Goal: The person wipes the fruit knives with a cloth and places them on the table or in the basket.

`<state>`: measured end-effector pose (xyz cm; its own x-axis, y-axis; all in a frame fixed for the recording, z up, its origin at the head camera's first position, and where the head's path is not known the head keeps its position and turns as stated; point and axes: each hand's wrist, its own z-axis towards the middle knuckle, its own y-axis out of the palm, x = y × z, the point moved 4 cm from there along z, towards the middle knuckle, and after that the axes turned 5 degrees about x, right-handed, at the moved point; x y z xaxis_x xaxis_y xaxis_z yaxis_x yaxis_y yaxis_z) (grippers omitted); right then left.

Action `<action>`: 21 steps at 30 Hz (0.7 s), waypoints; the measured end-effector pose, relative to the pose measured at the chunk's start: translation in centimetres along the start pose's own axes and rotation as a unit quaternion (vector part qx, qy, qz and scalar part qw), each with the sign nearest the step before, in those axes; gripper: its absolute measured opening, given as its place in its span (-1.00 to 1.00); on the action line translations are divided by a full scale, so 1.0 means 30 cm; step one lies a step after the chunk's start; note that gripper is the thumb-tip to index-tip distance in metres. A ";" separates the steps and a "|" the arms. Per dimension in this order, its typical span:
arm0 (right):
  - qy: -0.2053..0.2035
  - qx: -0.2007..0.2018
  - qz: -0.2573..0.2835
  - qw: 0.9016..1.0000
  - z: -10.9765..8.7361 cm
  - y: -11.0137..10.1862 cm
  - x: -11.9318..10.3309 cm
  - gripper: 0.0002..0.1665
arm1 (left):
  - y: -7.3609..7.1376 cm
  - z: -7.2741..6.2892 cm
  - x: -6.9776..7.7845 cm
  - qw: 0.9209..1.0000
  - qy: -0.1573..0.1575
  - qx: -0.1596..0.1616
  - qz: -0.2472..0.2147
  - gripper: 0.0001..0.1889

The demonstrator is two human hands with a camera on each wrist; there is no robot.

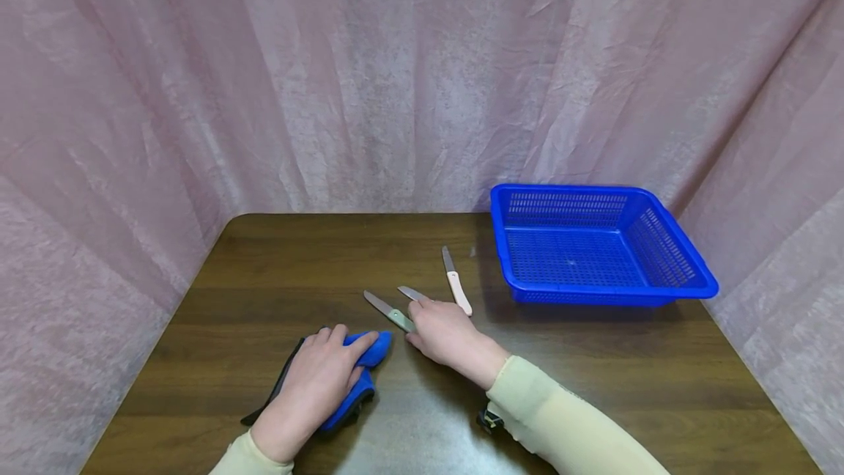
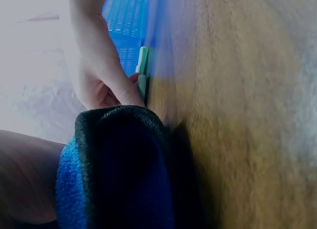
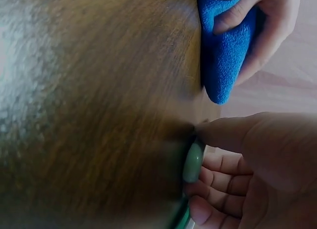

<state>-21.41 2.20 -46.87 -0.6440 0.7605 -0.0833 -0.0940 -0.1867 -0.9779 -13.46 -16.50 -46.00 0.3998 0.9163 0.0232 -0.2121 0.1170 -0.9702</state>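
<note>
On the near left of the table my left hand (image 1: 316,372) grips a folded blue cloth (image 1: 377,352) with dark edging, thumb on one side and fingers on the other. Beside it, my right hand (image 1: 445,332) reaches down over two folding-style knives. It pinches the handle of a pale green knife (image 3: 193,162) between thumb and fingers; that knife's blade (image 1: 378,303) points away to the left. Another knife shows only its blade (image 1: 410,292) in the head view, and a greener handle (image 3: 183,216) lies by the fingertips. A white-handled knife (image 1: 456,288) lies just beyond the right hand.
A blue perforated plastic basket (image 1: 613,297) stands at the back right of the wooden table (image 1: 297,255). Pink curtains (image 1: 369,79) hang behind the far edge. A small dark device (image 1: 489,420) is at the right wrist.
</note>
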 end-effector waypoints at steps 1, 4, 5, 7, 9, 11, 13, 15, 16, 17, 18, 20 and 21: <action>0.002 -0.002 0.003 1.000 0.002 0.001 0.001 -0.62 | 0.000 0.001 -0.002 1.000 -0.001 0.002 0.002 -0.43; 0.008 -0.012 0.013 1.000 0.003 0.001 0.003 -0.64 | 0.004 0.005 -0.009 1.000 -0.002 0.009 0.005 -0.40; 0.009 -0.014 0.015 1.000 0.001 -0.001 0.002 -0.65 | 0.004 0.005 -0.011 1.000 -0.003 0.013 0.005 -0.40; 0.011 -0.015 0.017 1.000 -0.002 -0.007 0.002 -0.66 | 0.005 0.006 -0.018 1.000 -0.003 0.024 0.003 -0.40; 0.013 -0.007 0.014 1.000 -0.008 -0.015 0.003 -0.68 | 0.003 0.007 -0.024 0.999 -0.004 0.035 -0.001 -0.40; 0.018 0.002 0.015 1.000 -0.013 -0.017 0.009 -0.70 | -0.002 0.006 -0.029 0.999 -0.008 0.045 -0.007 -0.42; 0.020 0.026 0.020 0.999 -0.016 0.006 0.030 -0.71 | -0.010 0.008 -0.035 0.998 -0.016 0.052 -0.018 -0.44; 0.023 0.045 0.023 0.998 -0.018 0.042 0.054 -0.72 | -0.018 0.010 -0.041 0.997 -0.031 0.056 -0.032 -0.46; 0.024 0.055 0.026 0.998 -0.015 0.090 0.079 -0.72 | -0.021 0.012 -0.042 0.997 -0.038 0.061 -0.039 -0.47; 0.025 0.062 0.032 0.997 -0.018 0.104 0.090 -0.73 | -0.024 0.014 -0.044 0.996 -0.046 0.064 -0.046 -0.47; 0.021 0.074 0.031 0.997 -0.019 0.138 0.109 -0.73 | -0.027 0.018 -0.045 0.995 -0.052 0.068 -0.052 -0.48; 0.015 0.097 0.033 0.995 -0.030 0.175 0.137 -0.74 | -0.033 0.026 -0.045 0.993 -0.065 0.073 -0.063 -0.48; 0.017 0.100 0.043 0.994 -0.037 0.142 0.129 -0.75 | -0.035 0.031 -0.045 0.992 -0.069 0.076 -0.068 -0.48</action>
<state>-23.47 5.03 -51.57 -0.6311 0.7557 -0.1750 -0.1904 -0.3697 -0.9094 -14.61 -17.51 -44.78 0.3107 0.9305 0.1938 -0.3013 0.2898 -0.9084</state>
